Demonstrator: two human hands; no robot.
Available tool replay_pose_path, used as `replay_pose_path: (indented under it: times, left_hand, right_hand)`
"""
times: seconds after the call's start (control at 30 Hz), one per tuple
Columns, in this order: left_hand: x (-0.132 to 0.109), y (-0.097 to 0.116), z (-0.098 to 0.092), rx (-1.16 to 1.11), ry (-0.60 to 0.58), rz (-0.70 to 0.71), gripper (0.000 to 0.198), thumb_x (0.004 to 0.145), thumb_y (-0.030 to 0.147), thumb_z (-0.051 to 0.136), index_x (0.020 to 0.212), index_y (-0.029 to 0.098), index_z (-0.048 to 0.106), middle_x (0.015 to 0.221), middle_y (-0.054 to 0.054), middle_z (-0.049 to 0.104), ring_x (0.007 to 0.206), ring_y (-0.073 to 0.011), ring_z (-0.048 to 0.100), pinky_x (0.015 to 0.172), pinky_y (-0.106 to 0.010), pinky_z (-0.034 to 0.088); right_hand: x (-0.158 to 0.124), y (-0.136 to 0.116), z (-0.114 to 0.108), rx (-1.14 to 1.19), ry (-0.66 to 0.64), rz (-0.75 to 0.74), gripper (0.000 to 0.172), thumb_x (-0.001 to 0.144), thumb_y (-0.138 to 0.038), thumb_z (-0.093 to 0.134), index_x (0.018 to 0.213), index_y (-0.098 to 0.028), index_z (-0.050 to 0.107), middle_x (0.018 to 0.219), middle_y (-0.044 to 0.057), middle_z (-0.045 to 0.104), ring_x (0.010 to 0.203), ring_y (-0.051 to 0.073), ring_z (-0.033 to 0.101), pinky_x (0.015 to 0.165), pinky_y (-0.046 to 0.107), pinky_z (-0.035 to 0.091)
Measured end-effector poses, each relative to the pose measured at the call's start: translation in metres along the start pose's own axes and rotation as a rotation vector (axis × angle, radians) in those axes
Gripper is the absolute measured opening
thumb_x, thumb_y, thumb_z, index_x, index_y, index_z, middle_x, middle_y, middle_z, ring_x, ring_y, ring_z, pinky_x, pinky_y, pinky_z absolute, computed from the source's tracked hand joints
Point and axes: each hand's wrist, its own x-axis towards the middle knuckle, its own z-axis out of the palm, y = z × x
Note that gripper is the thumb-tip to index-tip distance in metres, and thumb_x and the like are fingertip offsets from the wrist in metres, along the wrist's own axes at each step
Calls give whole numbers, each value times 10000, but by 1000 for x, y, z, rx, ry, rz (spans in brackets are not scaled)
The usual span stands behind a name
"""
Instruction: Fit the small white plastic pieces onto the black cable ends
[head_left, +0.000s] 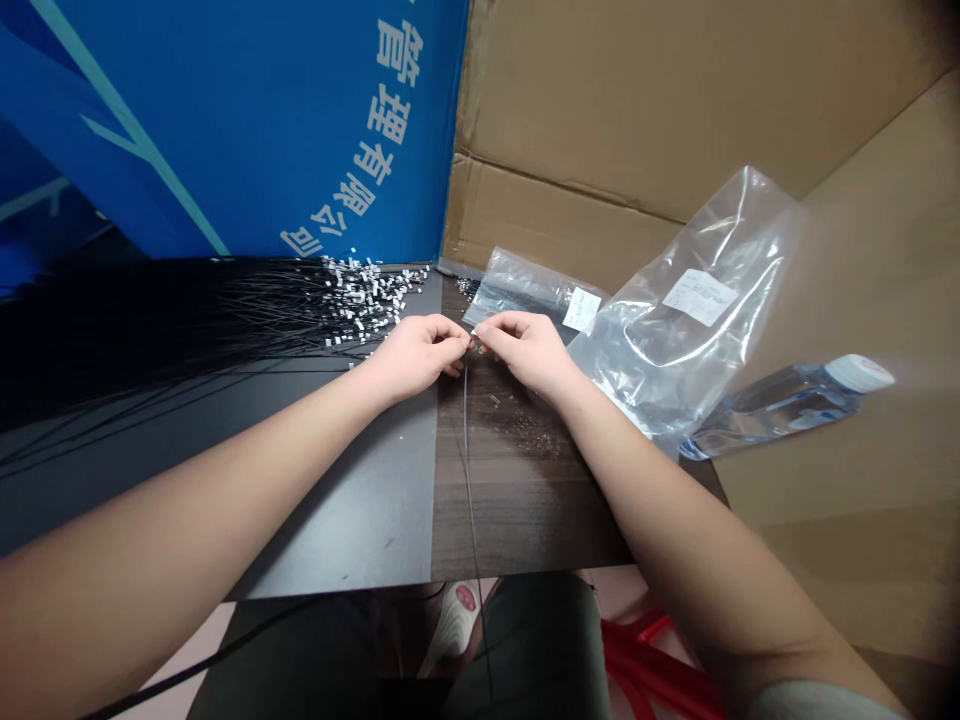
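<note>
My left hand (420, 355) and my right hand (523, 348) meet fingertip to fingertip above the dark table. Between them a thin black cable (468, 450) hangs down past the table's front edge toward my lap. The left thumb and fingers pinch the cable near its upper end. A tiny pale piece shows at the right fingertips, too small and too covered to name. To the left of my hands lies a large bundle of black cables (262, 305) with small white connectors (367, 295) at their ends.
A clear bag (517, 285) with a white label and thin black pieces lies behind my right hand. A bigger clear plastic bag (697, 310) and a plastic bottle (787, 405) are to the right. A blue panel (300, 120) and cardboard (585, 100) wall off the back.
</note>
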Motion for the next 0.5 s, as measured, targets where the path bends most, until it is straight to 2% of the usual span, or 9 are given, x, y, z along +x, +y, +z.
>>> replay_pose_path:
  times: [0.5]
  left_hand:
    - [1, -2, -2, 161, -34, 37, 91, 837, 222, 651, 837, 177, 731, 718, -25, 734, 645, -174, 706, 655, -284, 535]
  right_hand:
    - [-1, -1, 1, -11, -9, -3, 242, 889, -390, 698, 744, -200, 732, 747, 6, 701, 671, 134, 550, 681, 305, 431]
